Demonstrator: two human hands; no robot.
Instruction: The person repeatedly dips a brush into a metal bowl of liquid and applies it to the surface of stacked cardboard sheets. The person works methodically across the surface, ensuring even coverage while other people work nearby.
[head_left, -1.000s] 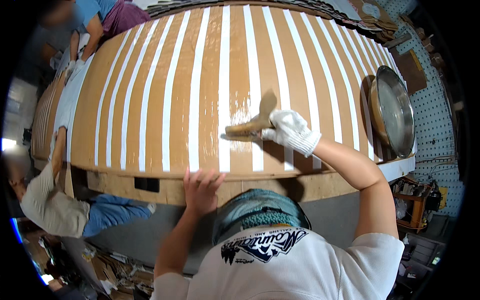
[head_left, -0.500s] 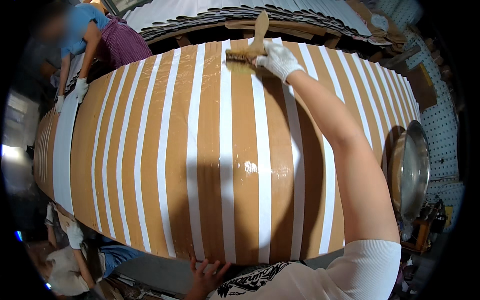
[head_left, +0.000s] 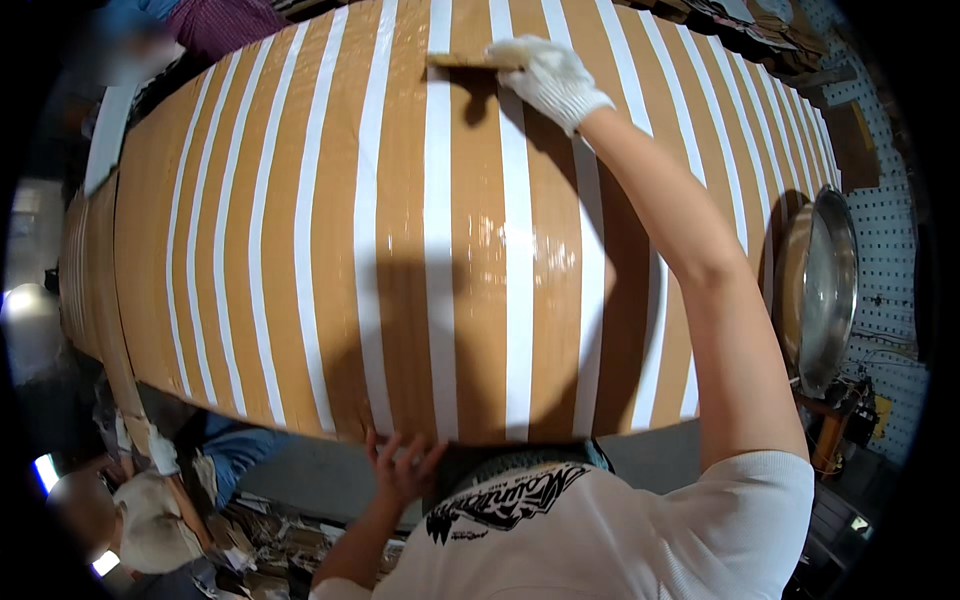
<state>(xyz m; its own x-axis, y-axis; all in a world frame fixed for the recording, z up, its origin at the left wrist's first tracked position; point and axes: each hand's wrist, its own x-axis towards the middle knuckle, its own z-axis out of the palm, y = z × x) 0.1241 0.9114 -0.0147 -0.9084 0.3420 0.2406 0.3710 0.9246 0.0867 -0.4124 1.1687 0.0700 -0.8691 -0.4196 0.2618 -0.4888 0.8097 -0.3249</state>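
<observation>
A long curved wooden hull (head_left: 300,250) with brown planks and white stripes fills the view. My right hand (head_left: 550,75), in a white glove, is stretched far out over it and grips a wide paintbrush (head_left: 462,61), whose head lies on a brown plank near the top. A wet glossy patch shines on the planks below the brush. My bare left hand (head_left: 400,465) rests with fingers spread against the near lower edge of the hull.
A round metal basin (head_left: 822,290) sits at the right beside a pegboard wall (head_left: 890,230). One person crouches at the lower left (head_left: 150,500); another, in blue and purple, leans at the far upper left (head_left: 200,20). Scrap lies on the floor below.
My right hand has pushed the brush from the near part of the hull up to its far side. My view has leaned forward over the hull. My left hand stays on the near edge.
</observation>
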